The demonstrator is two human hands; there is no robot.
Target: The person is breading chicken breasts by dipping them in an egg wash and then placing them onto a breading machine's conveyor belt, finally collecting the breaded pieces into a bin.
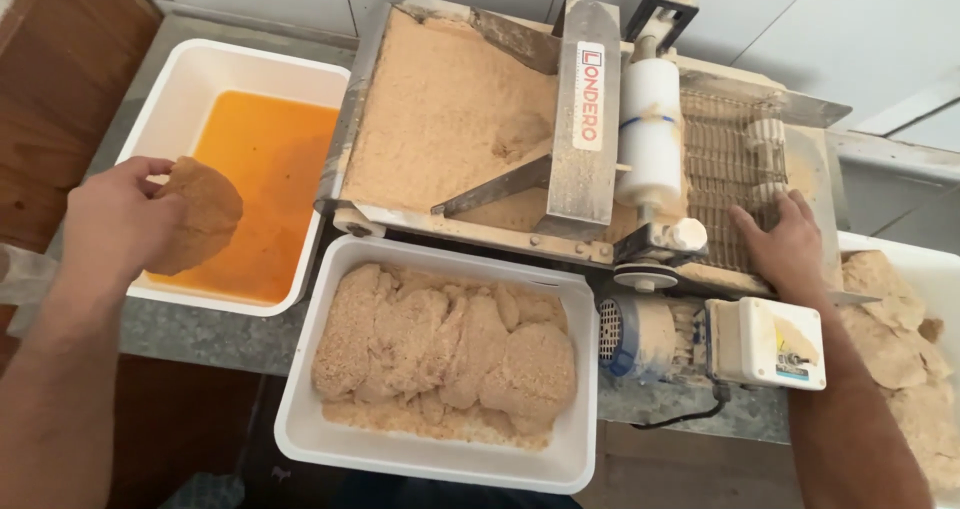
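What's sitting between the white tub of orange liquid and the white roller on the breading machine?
In the head view, the machine's metal hopper bed, covered in tan breadcrumbs, lies between the white tub and the white roller.

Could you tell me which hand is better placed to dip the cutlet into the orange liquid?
Left: the left hand already holds the cutlet above the tub's liquid; the right hand rests on the machine's belt.

One head-worn camera looks steeply down from the near side, close above a breading machine (560, 129), with white trays (300, 429) near and left, wall far.
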